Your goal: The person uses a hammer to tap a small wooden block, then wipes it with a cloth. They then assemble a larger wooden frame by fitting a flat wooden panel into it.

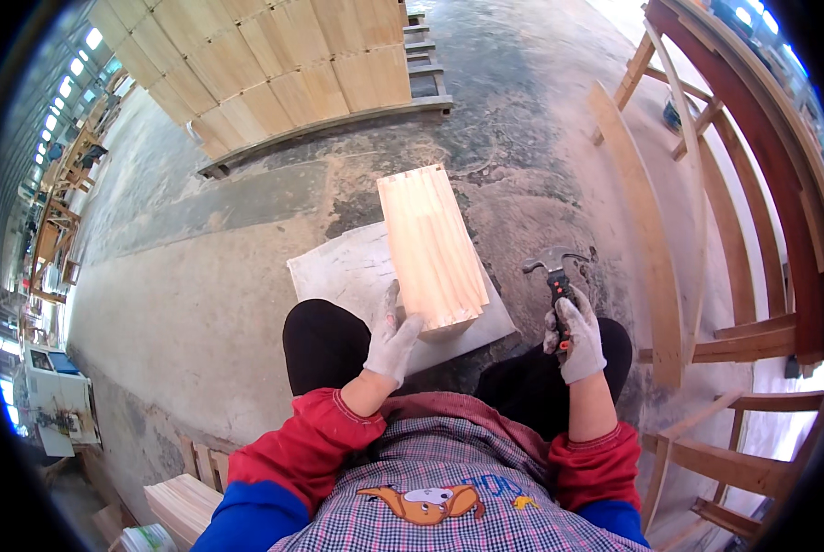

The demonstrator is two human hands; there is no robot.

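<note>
A claw hammer (559, 287) with a metal head and a black handle with red-orange marks is in my right hand (577, 336), its head pointing away from me. My left hand (393, 337), in a whitish work glove like the right, rests against the near left corner of a pale wooden box (430, 244). Its fingers are partly spread and seem to touch the wood without wrapping round it. The box lies on a flat, light-coloured board (334, 271) on the floor between my knees. The underside of the box is hidden.
Beyond the board, a large stack of similar wooden boxes (274, 69) stands on a wooden pallet (329, 124). Wooden frames (743, 69) and a long plank (646, 239) rise on my right. Bundled wood strips (182, 504) and a white bucket (149, 538) sit at the lower left.
</note>
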